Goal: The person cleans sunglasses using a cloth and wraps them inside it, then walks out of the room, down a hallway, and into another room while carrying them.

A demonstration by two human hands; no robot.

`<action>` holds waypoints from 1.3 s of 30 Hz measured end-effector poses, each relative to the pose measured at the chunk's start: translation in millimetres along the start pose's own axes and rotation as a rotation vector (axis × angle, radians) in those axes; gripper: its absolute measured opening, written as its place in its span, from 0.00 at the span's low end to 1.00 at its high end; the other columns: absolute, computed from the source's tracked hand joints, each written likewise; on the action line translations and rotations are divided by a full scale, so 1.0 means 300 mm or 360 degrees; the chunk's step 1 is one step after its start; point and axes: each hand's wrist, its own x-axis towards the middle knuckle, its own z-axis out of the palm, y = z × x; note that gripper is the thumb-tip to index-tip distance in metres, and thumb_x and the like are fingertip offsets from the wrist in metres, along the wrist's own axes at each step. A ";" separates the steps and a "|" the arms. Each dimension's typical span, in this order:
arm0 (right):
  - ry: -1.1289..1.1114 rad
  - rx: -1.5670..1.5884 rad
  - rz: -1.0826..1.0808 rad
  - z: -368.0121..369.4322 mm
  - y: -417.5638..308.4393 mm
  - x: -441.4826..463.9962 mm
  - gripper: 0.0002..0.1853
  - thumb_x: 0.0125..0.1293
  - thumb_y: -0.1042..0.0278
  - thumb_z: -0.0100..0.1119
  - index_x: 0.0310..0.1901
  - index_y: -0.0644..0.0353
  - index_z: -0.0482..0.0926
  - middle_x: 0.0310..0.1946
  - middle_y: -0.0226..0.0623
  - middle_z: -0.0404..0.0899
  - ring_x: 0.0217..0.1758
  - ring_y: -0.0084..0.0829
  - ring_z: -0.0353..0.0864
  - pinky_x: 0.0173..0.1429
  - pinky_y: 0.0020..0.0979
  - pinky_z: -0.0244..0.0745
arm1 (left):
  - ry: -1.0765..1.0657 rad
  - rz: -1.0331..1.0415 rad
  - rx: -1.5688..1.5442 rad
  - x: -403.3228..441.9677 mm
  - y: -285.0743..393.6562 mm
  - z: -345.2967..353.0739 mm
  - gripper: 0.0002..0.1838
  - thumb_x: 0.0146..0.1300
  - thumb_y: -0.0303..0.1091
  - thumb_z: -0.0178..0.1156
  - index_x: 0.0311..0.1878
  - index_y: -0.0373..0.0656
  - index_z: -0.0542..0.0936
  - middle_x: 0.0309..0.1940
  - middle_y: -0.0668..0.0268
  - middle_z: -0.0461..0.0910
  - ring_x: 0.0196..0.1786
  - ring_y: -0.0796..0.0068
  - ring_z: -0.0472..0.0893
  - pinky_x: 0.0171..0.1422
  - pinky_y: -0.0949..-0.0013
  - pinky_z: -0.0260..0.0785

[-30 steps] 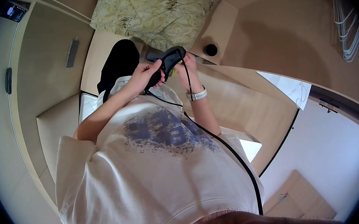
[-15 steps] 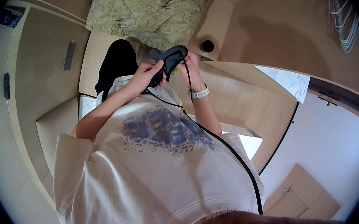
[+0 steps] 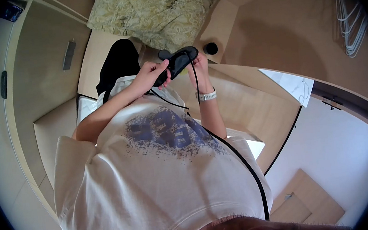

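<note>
My left hand (image 3: pixel 150 77) is closed round the lower left part of a black curved device (image 3: pixel 179 64), its thumb lying on top. At the device's right edge is my right hand (image 3: pixel 199 64), raised, with a pale watch on the wrist; its fingers are bent against the rim and partly hidden. A thin black cord (image 3: pixel 195 80) hangs down past the right palm. Something small and yellow-green (image 3: pixel 184 71) shows between the device and the right hand. Another black cable (image 3: pixel 241 156) runs down over the white shirt.
A green patterned cushion or cover (image 3: pixel 156 13) lies beyond the hands. To its right, a round black object (image 3: pixel 210 48) rests on a wooden surface (image 3: pixel 224 20). White hangers (image 3: pixel 351 25) hang at the upper right. A wooden cabinet door (image 3: pixel 47 52) stands on the left.
The device has shifted slightly to the right and turned a little, and my right hand has moved right with it. My left hand keeps its hold.
</note>
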 end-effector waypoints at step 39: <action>0.0060 0.0174 -0.0006 0.115 0.001 0.043 0.06 0.59 0.84 0.59 0.36 0.64 0.81 0.31 0.25 0.83 0.33 0.19 0.79 0.38 0.24 0.73 | 0.0263 0.0288 -0.0096 -0.010 0.018 -0.021 0.30 0.79 0.54 0.49 0.32 0.35 0.81 0.25 0.64 0.82 0.26 0.76 0.81 0.29 0.74 0.72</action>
